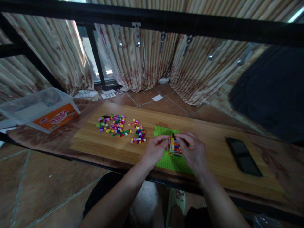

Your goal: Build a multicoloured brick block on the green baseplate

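Note:
A small structure of toy bricks (175, 146) in yellow, orange, blue and other colours stands on a green studded baseplate (174, 163). My left hand (156, 148) has its thumb and fingers closed at the structure's left side. From the right, my right hand (193, 149) grips at its top and right side, fingertips beside a black brick (173, 135). Those fingers hide part of the structure, and whether a loose brick is between them is hard to make out. Left of the baseplate lie two loose piles of small coloured bricks (116, 125).
A wooden board (204, 133) lies under everything on a low table. A black phone (243, 156) rests at the right. At the far left is a clear plastic box (45, 109) with an orange label. Curtains (147, 63) and a dark rail (152, 14) are beyond.

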The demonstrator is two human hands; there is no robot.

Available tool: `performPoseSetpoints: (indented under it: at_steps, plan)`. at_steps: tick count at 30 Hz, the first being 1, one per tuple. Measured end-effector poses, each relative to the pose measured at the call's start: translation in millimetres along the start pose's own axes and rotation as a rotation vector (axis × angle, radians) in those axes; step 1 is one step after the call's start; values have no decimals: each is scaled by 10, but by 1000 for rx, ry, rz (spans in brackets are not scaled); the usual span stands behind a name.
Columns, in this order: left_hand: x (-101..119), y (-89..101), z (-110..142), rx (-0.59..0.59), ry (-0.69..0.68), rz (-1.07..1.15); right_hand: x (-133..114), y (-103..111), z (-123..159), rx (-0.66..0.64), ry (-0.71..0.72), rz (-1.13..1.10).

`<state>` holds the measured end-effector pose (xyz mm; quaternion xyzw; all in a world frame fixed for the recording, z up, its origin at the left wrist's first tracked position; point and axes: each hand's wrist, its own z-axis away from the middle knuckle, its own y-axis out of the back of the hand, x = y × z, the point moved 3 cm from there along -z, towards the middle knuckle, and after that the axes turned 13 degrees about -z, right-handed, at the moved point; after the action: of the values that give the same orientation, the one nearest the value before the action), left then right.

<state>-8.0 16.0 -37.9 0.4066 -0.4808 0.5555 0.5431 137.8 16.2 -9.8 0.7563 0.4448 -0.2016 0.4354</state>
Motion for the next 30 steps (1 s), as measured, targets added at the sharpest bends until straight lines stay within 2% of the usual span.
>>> performPoseSetpoints:
  at_steps: [5, 10, 16, 24, 27, 30]
  plan:
    - [-61, -50, -12, -35, -101, -79, -24, -39, -7, -63, 120, 118]
    - [-135, -53, 16, -67, -195, -226, -24, -51, -13, -72, 152, 166]
    - [-38, -58, 119, -48, -241, -312, -31, -39, 2, -83, 190, 169]
    - [-40, -98, 203, -33, -216, -308, 54, -58, 87, -87, 254, 269]
    - [-61, -110, 211, -30, -190, -282, 48, -48, 73, -66, 218, 248]
    - [-66, -110, 206, -23, -156, -159, 43, -22, 41, -31, 137, 171]
